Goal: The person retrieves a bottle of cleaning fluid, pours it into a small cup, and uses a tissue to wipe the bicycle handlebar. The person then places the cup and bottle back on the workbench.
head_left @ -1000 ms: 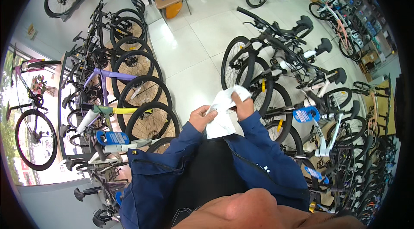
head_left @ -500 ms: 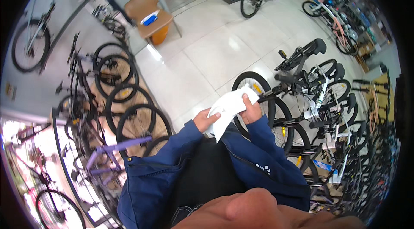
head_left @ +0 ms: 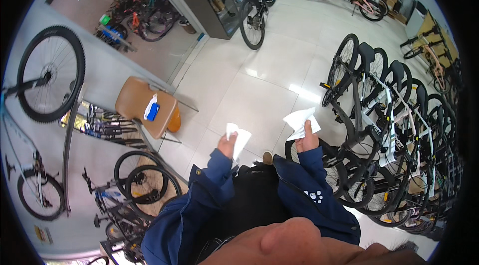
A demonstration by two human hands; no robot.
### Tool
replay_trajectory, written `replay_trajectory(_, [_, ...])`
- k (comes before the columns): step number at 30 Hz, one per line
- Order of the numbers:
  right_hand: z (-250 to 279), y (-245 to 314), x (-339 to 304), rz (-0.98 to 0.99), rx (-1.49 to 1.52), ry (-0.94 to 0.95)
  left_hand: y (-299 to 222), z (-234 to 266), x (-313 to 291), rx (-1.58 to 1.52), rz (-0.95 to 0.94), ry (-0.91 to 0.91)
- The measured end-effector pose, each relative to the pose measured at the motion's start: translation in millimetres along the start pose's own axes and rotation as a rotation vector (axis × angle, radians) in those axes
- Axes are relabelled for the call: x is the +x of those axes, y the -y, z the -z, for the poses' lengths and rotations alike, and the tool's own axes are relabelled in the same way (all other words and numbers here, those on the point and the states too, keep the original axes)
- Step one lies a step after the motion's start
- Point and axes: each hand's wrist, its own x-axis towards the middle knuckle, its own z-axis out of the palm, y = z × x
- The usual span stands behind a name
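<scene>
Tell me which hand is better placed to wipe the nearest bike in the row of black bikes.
Right, probably. The right hand holds a white cloth beside the row of black bikes; the left hand with its own white cloth is over bare floor.

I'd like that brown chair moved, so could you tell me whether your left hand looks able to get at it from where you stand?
Probably not without stepping closer. The left hand already holds a white paper, and the brown chair stands well off to the left, with only bare floor between them.

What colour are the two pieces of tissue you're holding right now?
Both are plain white: one in the left hand, one in the right hand. The head view shows them best.
</scene>
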Motion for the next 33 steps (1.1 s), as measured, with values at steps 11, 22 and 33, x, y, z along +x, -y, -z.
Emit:
replay_trajectory(11, [-55,7,238,0.069,-0.17,-0.217,10,42,345,-0.394,0.037,-0.213])
replay_trajectory(22, [-142,104,527,0.19,-0.395,-0.445,-233,-59,680,-0.316,-0.117,0.069])
replay_trajectory(33, [-87,260,831,0.497,-0.747,-0.629,-362,-289,967,-0.329,-0.103,0.131])
